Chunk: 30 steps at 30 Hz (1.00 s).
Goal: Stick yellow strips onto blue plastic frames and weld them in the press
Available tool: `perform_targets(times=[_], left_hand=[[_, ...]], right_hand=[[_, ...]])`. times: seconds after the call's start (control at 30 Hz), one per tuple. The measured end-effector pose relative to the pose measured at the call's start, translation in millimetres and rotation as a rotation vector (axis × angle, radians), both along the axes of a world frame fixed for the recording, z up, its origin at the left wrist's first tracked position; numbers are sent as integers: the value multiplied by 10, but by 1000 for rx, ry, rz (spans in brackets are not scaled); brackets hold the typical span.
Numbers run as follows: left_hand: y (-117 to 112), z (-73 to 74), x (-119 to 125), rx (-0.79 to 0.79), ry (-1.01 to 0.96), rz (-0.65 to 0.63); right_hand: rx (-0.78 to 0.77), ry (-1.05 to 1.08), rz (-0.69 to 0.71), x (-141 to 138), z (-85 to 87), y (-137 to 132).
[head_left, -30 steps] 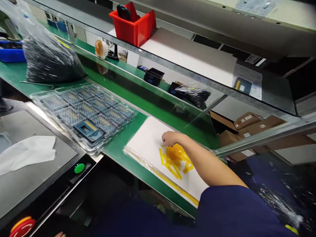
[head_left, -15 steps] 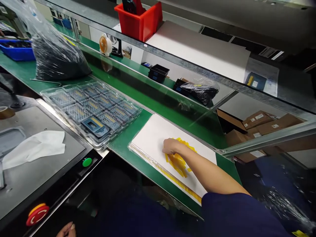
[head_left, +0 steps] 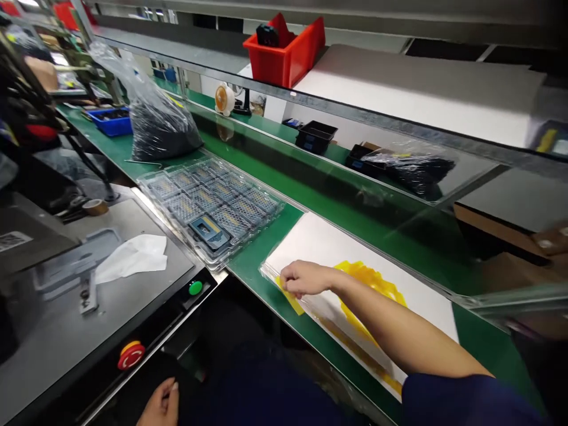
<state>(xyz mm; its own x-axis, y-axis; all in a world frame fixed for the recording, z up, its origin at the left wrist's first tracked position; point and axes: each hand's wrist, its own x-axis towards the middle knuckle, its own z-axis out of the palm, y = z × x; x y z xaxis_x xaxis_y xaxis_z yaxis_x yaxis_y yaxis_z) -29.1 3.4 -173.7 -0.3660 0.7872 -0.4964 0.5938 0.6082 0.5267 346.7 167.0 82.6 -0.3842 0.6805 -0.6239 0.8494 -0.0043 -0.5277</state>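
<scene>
My right hand (head_left: 306, 278) has its fingers closed on a yellow strip (head_left: 291, 299), which hangs below them at the left end of a stack of white sheets (head_left: 293, 239). More yellow strips (head_left: 370, 278) lie in a loose heap on the top sheet, partly covered by my forearm. Low in the view, my left hand (head_left: 160, 405) is curled with thumb and finger together, in front of the grey machine plate (head_left: 146, 216). Whatever it may hold is hidden.
A clear plastic tray (head_left: 242, 251) holds several dark blue-grey panels. On the machine are a white cloth (head_left: 135, 257), a green button (head_left: 195, 288) and a red stop button (head_left: 131, 355). A bag of dark parts (head_left: 164, 130) stands behind. A shelf with a red bin (head_left: 286, 56) crosses above.
My right hand has left the yellow heap for the sheets' near left edge, carrying a yellow strip. My left hand shows more fully. The whole view has swung left.
</scene>
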Motion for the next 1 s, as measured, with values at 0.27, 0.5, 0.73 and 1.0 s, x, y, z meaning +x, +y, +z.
perform_targets(times=[0.27,0.5,0.73,1.0], left_hand=[[-9,268,-24,165,-185,99],[74,823,-53,400,-236,266],[412,1522,-164,701,-17,354],[1064,2599,-1164,777,786,459]], right_hand=[[-408,505,316,-1476,-471,37],[-662,567,386,-1886,-1202,16],[-322,437,509,-1815,-1329,8],[80,321,691,-1845,-1381,-31]])
